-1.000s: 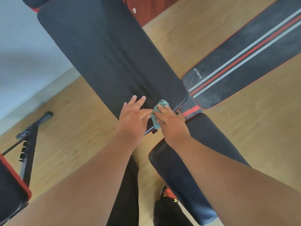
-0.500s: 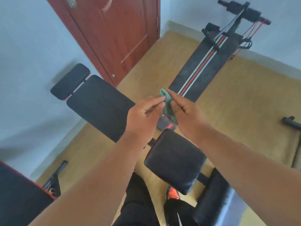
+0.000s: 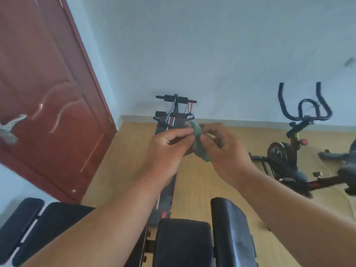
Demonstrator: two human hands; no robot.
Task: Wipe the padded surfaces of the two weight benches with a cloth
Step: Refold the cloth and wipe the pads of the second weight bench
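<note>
A small green cloth point(image 3: 199, 145) hangs in the air at chest height, pinched between both hands. My left hand point(image 3: 165, 147) holds its left edge with thumb and fingertips; my right hand point(image 3: 221, 149) pinches its right edge. Below, a black weight bench shows its long back pad point(image 3: 57, 220) at the lower left and its seat pad point(image 3: 183, 241) at the bottom centre. A second black pad point(image 3: 229, 228) stands beside the seat on the right. Behind my hands a narrow black sit-up bench point(image 3: 169, 187) with red and white stripes runs toward the wall.
A red-brown door point(image 3: 44, 105) with a metal handle fills the left. An exercise bike point(image 3: 296, 143) stands at the right on the wooden floor point(image 3: 208, 182). The sit-up bench's foam rollers point(image 3: 173, 99) sit against the pale wall.
Both hands lifted the cloth off the back pad and raised it into the air. My view tilted up from the pad to the room.
</note>
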